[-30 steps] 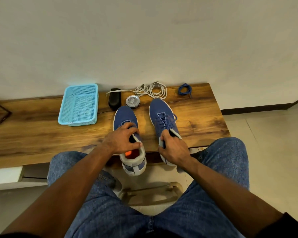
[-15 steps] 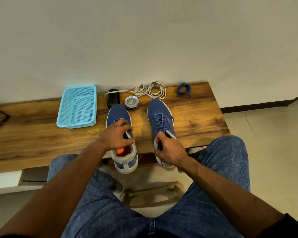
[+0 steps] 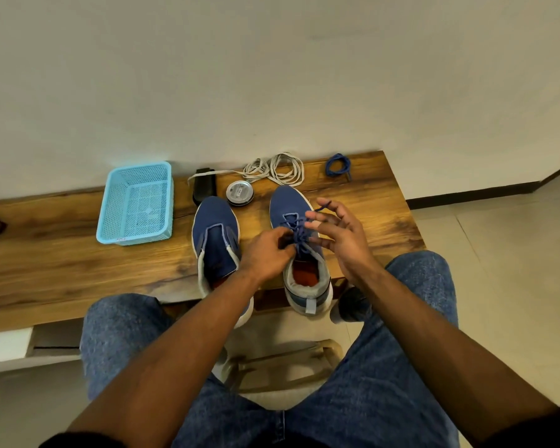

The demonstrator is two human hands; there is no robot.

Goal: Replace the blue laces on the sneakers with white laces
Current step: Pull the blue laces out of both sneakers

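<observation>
Pinching blue lace [image 3: 299,236] on right sneaker [image 3: 299,240]: left hand [image 3: 269,253] | right hand [image 3: 343,234] fingers spread, lace end looped over fingertips | left sneaker [image 3: 217,240] unlaced

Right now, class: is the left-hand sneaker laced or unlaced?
Unlaced. The left sneaker shows a bare tongue with no lace across it, while the right sneaker carries blue laces.
</observation>
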